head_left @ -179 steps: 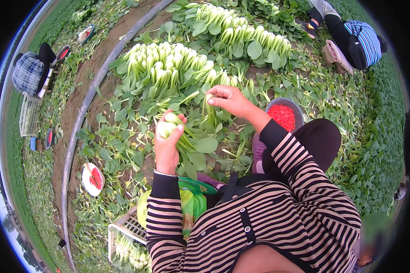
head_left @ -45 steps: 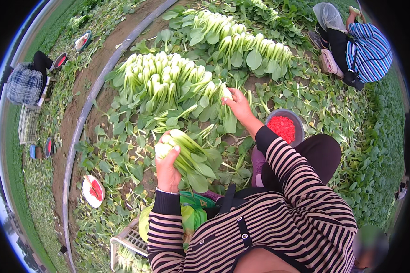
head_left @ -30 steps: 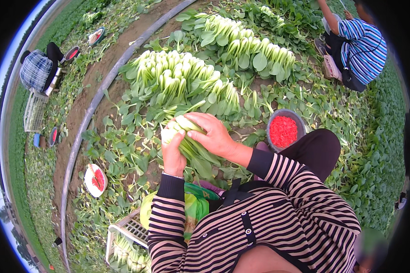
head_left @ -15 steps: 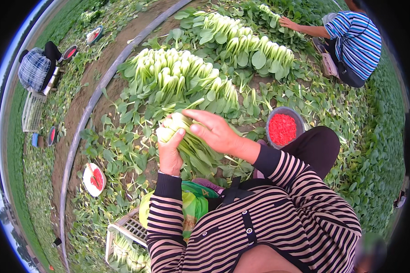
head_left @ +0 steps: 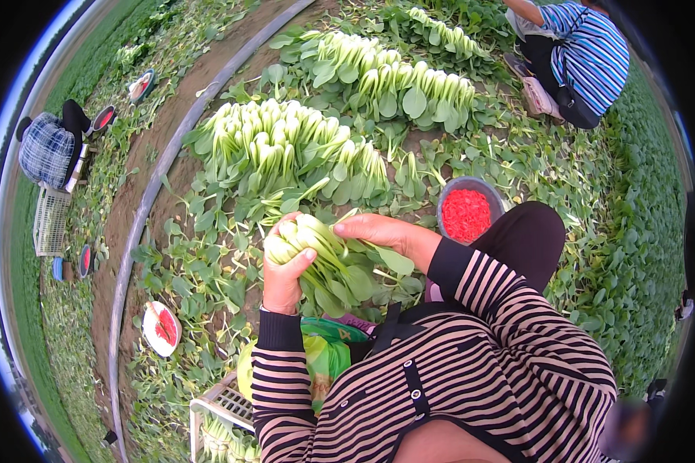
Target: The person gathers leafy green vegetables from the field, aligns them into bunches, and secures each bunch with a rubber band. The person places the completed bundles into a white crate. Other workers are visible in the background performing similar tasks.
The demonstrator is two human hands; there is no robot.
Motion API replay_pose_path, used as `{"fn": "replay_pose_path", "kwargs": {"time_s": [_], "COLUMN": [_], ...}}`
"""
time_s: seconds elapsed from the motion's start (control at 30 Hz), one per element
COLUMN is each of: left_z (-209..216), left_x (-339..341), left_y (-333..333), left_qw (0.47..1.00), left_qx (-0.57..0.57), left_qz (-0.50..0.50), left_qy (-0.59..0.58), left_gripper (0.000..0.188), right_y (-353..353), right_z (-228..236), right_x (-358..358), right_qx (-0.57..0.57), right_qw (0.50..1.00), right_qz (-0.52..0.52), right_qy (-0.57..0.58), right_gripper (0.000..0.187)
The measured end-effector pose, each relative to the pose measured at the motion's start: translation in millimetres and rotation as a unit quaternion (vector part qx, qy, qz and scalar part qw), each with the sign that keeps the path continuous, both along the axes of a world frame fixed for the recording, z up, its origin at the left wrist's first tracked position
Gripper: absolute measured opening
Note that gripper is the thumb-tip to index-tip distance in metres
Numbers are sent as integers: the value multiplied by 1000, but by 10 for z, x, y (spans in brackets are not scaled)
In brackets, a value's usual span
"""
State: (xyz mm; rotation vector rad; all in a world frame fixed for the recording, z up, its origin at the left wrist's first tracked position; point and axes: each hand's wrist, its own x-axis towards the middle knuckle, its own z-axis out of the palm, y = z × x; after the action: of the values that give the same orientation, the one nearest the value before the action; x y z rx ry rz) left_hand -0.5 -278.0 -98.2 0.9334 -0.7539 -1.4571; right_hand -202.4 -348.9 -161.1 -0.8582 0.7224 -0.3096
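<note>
In front of my body, my left hand (head_left: 283,276) is wrapped round a bunch of bok choy (head_left: 316,243), its pale stalk bases up and its dark leaves hanging down to the right. My right hand (head_left: 380,233) pinches a single stalk of bok choy (head_left: 394,259) at the right side of that bunch; the leaf droops below my fingers. Beyond my hands, rows of bok choy (head_left: 262,139) lie on the ground with their white ends up. Some fingertips of my left hand are hidden behind the bunch.
A dark bowl of red strips (head_left: 465,216) sits by my bent knee. At left are a white dish (head_left: 162,328) and a long grey hose (head_left: 143,212). A crate (head_left: 228,405) of bok choy stands beside my left arm. Two people (head_left: 587,62) crouch farther off.
My right hand has come off the top of the bunch and now pinches a single stalk beside it. The bunch sits slightly lower in view, still in my left hand.
</note>
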Motion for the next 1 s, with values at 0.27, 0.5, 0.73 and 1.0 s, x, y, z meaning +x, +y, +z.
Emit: {"fn": "replay_pose_path", "kwargs": {"time_s": [0.27,0.5,0.73,1.0], "left_z": [-25,-180,-165,-200], "left_x": [-28,97,214,-46], "left_y": [23,-73,-118,-168], "left_qw": [999,975,970,985], "left_qx": [-11,-14,-31,-57], "left_qz": [39,169,197,162], "left_qy": [20,143,139,33], "left_gripper": [63,57,48,43], "right_y": [19,99,-55,235], "right_z": [152,380,534,952], "right_x": [43,55,-214,285], "right_qx": [62,-64,-36,-220], "right_qw": [966,878,897,960], "right_qz": [-229,-461,-436,-167], "right_qy": [-103,-110,-66,-55], "right_gripper": [38,32,34,27]}}
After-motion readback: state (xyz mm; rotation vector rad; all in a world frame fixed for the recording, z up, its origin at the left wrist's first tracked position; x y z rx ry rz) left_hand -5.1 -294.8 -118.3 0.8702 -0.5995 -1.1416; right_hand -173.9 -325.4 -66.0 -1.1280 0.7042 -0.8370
